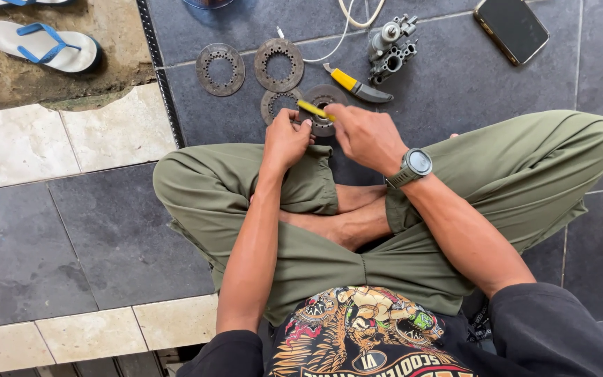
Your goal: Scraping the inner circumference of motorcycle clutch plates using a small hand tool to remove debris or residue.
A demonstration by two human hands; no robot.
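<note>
The person sits cross-legged on the dark tile floor [106, 237], and both hands meet just in front of the knees. The left hand [285, 142] is closed around the near edge of a round metal disc [324, 98] and keeps it in place; the fingers are curled over the rim. The right hand [366, 134], with a watch [413, 166] on the wrist, is closed on a small yellow tool [313, 109], and the tip of this tool lies across the disc, just to the left of the right fingers.

Just beyond the grip, to the left, another ring disc [273, 103] lies partly under the held one. Farther away from the hands are two more discs [220, 68], side by side. Right of the grip lies a yellow-handled knife [356, 86], and behind it a grey metal engine part [391, 47]. A phone [511, 28] lies well apart at the far right, and a sandal [45, 45] far to the left.
</note>
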